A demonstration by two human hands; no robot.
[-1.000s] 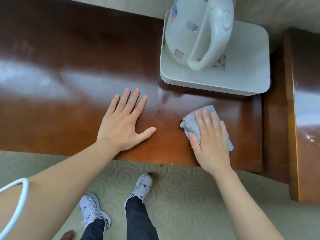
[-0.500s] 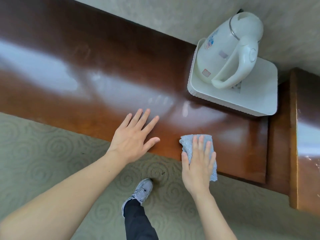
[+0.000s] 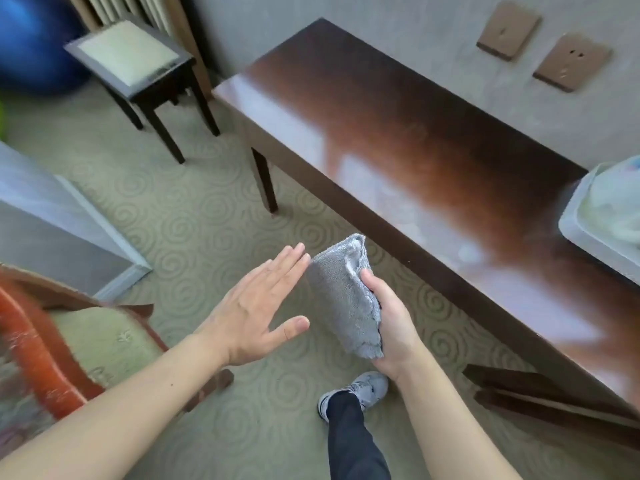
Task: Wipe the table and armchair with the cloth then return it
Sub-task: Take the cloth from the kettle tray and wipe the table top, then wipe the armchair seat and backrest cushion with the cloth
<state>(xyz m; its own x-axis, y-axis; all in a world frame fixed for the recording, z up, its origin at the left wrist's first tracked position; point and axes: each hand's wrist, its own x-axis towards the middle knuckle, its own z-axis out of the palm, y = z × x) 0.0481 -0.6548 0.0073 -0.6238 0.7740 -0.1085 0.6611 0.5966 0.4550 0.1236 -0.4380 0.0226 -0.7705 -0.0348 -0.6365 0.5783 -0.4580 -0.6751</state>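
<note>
Off the counter (image 3: 398, 140) now, the cloth (image 3: 341, 299) sits clamped in right hand (image 3: 391, 327); left hand (image 3: 256, 306) flat, empty; armchair (image 3: 52, 341) at eight o'clock comes next

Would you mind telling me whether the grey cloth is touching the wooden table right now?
Apart. The head view shows the cloth held in the right hand over the carpet, with carpet visible between it and the table edge.

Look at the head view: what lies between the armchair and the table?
In the head view, patterned carpet fills that stretch; above it the left hand is open, and the right hand holds the grey cloth. The armchair and table stand apart.
</note>
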